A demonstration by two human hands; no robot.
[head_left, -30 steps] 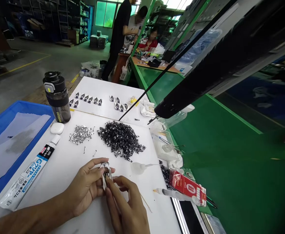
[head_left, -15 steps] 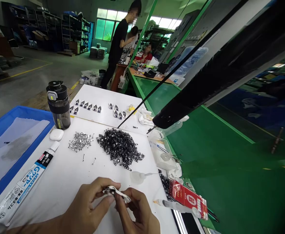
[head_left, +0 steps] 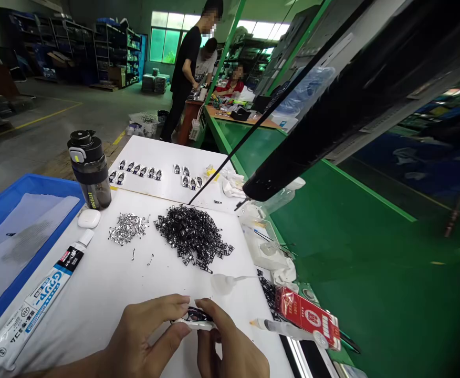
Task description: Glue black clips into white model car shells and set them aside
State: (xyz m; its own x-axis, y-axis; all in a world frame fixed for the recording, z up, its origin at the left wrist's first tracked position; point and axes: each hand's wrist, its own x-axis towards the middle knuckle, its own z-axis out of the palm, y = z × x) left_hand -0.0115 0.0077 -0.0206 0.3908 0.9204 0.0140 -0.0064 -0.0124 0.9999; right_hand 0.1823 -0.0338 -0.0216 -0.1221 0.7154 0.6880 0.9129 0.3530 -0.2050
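Both hands meet over the front of the white tabletop [head_left: 96, 294]. Between them is a small white piece with a black part on its top [head_left: 196, 315]. My left hand [head_left: 151, 331] pinches its left end between thumb and forefinger. My right hand [head_left: 230, 341] grips its right end, with the forefinger over the top. Beyond the hands lies a heap of small black parts [head_left: 192, 233]. To the left of that heap is a pile of small silver metal pieces [head_left: 128, 228]. A translucent dropper bottle with a thin nozzle [head_left: 222, 283] lies just past my right hand.
At left are a glue tube [head_left: 37, 304], a white case [head_left: 89, 218], a drink bottle [head_left: 91, 170] and a blue tray [head_left: 29, 181]. At right are a syringe [head_left: 281, 328] and a red box [head_left: 311, 317]. A black arm [head_left: 312, 121] overhangs the table. People work behind.
My hands have turned the white piece from tilted to nearly level, and its black part now shows on top. My right hand has shifted slightly right. The standing person's hands are lower.
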